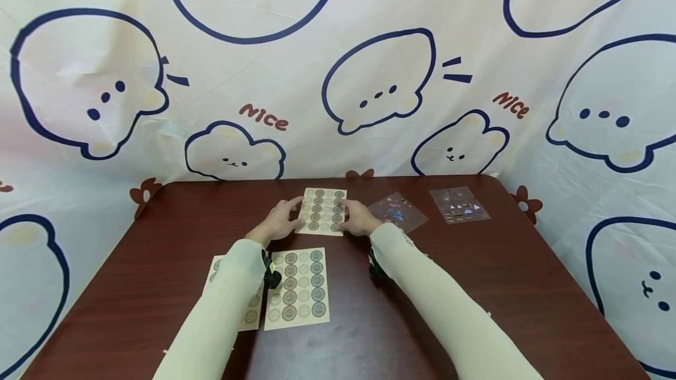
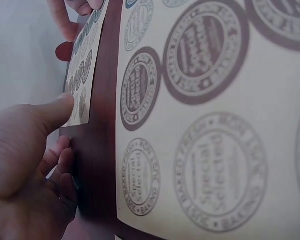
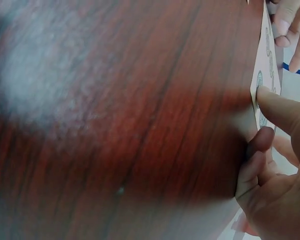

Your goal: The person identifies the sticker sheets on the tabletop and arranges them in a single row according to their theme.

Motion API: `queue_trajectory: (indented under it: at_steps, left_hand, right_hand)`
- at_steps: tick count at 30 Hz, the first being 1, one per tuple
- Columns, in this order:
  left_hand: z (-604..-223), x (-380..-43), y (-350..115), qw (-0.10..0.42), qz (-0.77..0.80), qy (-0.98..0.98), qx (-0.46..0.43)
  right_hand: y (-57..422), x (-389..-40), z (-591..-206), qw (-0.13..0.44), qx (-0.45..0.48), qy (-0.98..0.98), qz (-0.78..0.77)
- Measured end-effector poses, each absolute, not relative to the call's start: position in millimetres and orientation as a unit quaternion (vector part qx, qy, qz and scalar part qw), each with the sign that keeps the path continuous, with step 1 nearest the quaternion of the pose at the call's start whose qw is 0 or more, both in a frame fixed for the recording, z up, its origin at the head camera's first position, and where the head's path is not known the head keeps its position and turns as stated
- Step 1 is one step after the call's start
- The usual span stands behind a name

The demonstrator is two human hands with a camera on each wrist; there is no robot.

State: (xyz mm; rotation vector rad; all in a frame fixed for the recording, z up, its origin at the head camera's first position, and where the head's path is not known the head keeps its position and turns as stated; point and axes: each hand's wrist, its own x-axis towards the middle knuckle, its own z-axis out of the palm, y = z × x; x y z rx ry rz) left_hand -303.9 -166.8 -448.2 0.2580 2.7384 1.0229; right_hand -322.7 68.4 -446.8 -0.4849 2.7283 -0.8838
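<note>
A cream sheet of round stickers (image 1: 323, 211) is at the far middle of the table, between both hands. My left hand (image 1: 280, 220) holds its left edge, thumb laid over the near left corner in the left wrist view. At the opposite edge my right hand (image 1: 360, 219) pinches the sheet, its thumb (image 3: 277, 107) on the printed face and the other fingers curled by the edge. Closer to me lies a second sticker sheet (image 1: 303, 289) with "Special Selected" printed in its circles. A third sheet (image 1: 252, 315) beside it is partly hidden by my left sleeve.
To the right of my right hand lie two clear plastic sheets with small coloured stickers, one tilted (image 1: 397, 211) and one further right (image 1: 459, 205). The dark red-brown table (image 1: 528, 286) ends against a printed cloth (image 1: 317, 92).
</note>
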Motion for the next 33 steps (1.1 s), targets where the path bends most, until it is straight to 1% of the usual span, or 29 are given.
queue_trajectory:
  at_steps: [3, 11, 17, 24, 33]
  left_hand:
    - [-446.9, -304.2, -167.2, 0.106, 0.342, 0.929, 0.091]
    - [-448.7, -299.4, -165.6, 0.117, 0.351, 0.925, 0.087]
    - [-447.0, -298.3, -163.1, 0.117, 0.339, 0.93, 0.078]
    - [-448.7, -297.7, -162.1, 0.138, 0.33, 0.931, 0.072]
    - [-445.1, -296.3, -164.9, 0.136, 0.318, 0.935, 0.078]
  right_hand:
    - [68.5, -323.5, -446.6, 0.115, -0.167, 0.93, -0.306]
    - [71.0, -320.4, -444.9, 0.144, -0.169, 0.924, -0.311]
    - [69.5, -323.7, -442.5, 0.151, -0.175, 0.923, -0.306]
    - [68.3, -323.5, -438.7, 0.165, -0.164, 0.926, -0.298]
    - [66.2, -323.8, -435.2, 0.171, -0.179, 0.922, -0.298]
